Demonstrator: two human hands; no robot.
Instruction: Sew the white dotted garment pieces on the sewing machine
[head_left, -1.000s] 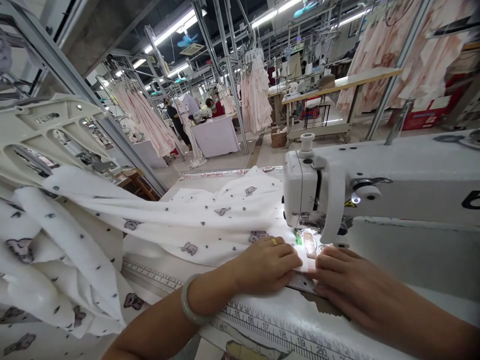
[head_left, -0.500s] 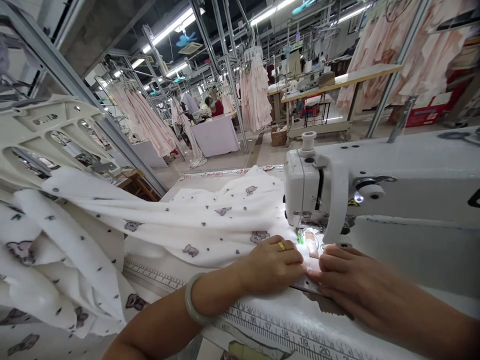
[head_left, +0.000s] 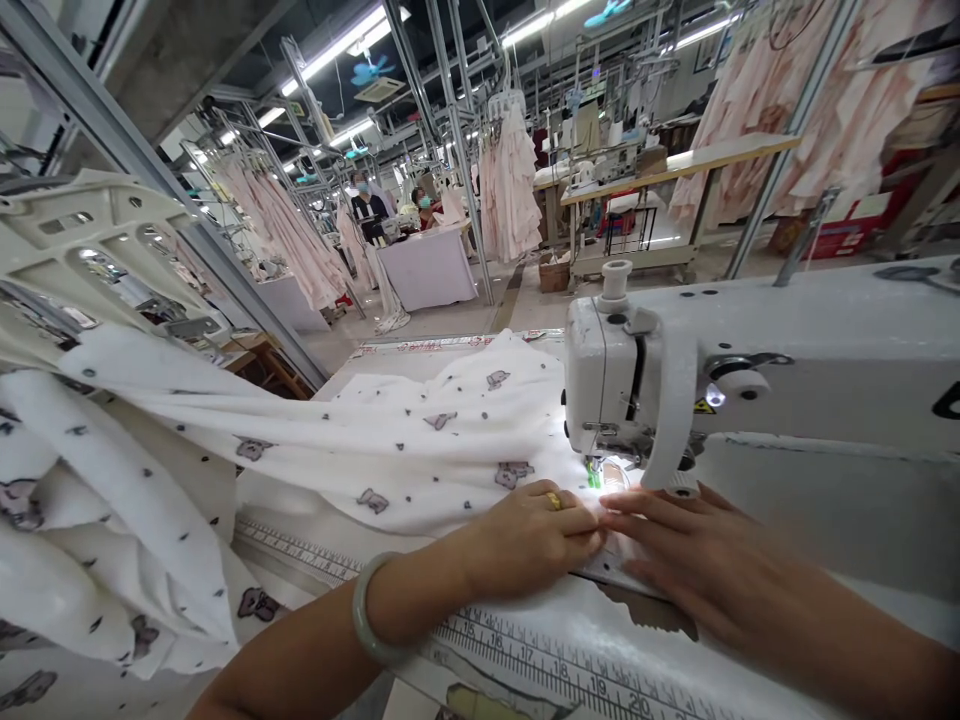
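White fabric (head_left: 420,440) printed with small grey animals and dots runs from the left to the lit needle area of a white sewing machine (head_left: 607,380). My left hand (head_left: 532,540), with a gold ring on one finger, is closed on the fabric's edge just in front of the presser foot. Beside it on the right, my right hand (head_left: 697,555) lies with fingers stretched over the fabric edge, their tips touching or nearly touching the left hand. A green piece (head_left: 593,472) shows beside the needle. The stitching spot is partly covered by my fingers.
A ruler strip (head_left: 555,665) runs along the table's front. More fabric (head_left: 112,520) hangs in folds at the left, by a cream plastic frame (head_left: 97,230). Pink garments (head_left: 510,180) hang on racks behind, with other worktables (head_left: 675,170) and two people farther off.
My right hand has gone from curled fingers to stretched ones and shifted slightly left. My left hand stays closed on the fabric. A second person shows in the background.
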